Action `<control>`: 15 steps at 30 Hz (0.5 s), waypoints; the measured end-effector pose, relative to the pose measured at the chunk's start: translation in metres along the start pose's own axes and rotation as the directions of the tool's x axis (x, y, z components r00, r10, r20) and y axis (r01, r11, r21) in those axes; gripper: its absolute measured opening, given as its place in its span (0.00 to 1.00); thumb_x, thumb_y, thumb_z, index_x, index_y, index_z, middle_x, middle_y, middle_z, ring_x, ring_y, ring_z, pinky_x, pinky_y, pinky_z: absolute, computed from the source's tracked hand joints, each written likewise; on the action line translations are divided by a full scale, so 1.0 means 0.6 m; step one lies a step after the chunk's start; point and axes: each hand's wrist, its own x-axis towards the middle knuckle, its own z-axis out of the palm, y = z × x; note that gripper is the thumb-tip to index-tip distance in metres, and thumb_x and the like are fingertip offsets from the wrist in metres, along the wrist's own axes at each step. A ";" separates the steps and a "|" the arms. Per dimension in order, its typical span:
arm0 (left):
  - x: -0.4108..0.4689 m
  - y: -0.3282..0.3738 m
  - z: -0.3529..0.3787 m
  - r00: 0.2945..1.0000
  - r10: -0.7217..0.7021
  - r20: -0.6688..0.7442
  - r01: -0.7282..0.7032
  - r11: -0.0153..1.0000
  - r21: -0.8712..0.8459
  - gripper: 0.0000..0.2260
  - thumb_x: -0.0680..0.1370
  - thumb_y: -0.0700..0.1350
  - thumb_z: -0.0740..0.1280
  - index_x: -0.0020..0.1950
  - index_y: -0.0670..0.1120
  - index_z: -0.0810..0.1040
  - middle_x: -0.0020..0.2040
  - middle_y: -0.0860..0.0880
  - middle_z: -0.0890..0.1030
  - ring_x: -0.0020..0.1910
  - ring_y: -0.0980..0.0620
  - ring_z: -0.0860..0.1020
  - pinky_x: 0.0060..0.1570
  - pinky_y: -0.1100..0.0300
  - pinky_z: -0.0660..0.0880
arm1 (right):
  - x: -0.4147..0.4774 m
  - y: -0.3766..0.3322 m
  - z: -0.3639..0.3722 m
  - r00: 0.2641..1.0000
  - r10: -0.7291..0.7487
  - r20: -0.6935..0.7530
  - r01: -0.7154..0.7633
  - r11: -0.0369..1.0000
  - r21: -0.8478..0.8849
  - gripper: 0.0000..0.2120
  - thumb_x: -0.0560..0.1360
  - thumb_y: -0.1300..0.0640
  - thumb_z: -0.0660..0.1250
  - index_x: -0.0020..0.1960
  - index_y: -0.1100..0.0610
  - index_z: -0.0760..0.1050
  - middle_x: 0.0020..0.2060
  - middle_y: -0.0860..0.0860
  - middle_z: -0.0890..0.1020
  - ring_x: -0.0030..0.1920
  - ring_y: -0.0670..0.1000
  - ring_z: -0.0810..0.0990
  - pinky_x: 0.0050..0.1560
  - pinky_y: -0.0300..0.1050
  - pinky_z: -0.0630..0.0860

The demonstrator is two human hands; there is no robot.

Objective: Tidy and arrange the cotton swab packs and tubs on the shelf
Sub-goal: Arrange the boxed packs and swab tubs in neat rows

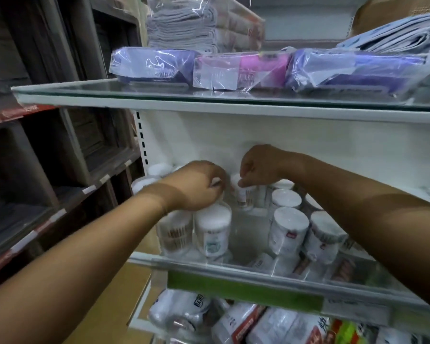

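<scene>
Far-left tubs [157, 171]: two tubs with white lids stand at the back of the shelf [233, 267], at 9 o'clock from your left hand.
Left hand [196, 187]: your fingers curl down over the left row. A bit of white shows at your fingertips, but it is too blurry to tell if you hold it.
Front tubs [212, 229]: two tubs stand upright side by side, touching, at 6 o'clock just under your left hand.
Leaning tub [243, 197]: this is the one that matters. It sits between your hands, at 3 o'clock from the left hand and 7 o'clock from the right. Its long side runs up and down, and its top tips a little toward 11 o'clock.
Right hand [258, 167]: your thumb and finger pinch the top of the leaning tub.
Right tubs [287, 229]: a bunch of tubs stands at 5 o'clock from your right hand.
Nearer hand: the right one, since it already has the tub.
Next move, I think: stand the tub straight. Bare shelf shows at 6 o'clock from it.
</scene>
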 end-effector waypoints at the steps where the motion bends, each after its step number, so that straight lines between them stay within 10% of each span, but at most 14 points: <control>1: 0.013 0.000 -0.001 1.000 -0.016 0.021 0.015 1.000 0.015 0.14 0.80 0.45 0.61 0.64 0.49 0.79 0.64 0.49 0.79 0.63 0.49 0.75 0.61 0.59 0.70 | -0.002 0.003 0.002 1.000 -0.007 -0.007 0.007 1.000 0.008 0.16 0.74 0.44 0.72 0.53 0.56 0.83 0.50 0.49 0.84 0.50 0.50 0.81 0.50 0.40 0.73; 15: 0.105 -0.002 0.023 0.978 0.062 0.199 -0.090 0.987 0.134 0.19 0.80 0.40 0.59 0.70 0.49 0.75 0.71 0.51 0.73 0.69 0.51 0.70 0.65 0.65 0.62 | -0.031 0.021 -0.002 0.998 -0.010 0.068 0.007 0.999 0.034 0.16 0.74 0.57 0.71 0.61 0.51 0.79 0.60 0.47 0.79 0.59 0.49 0.77 0.59 0.40 0.72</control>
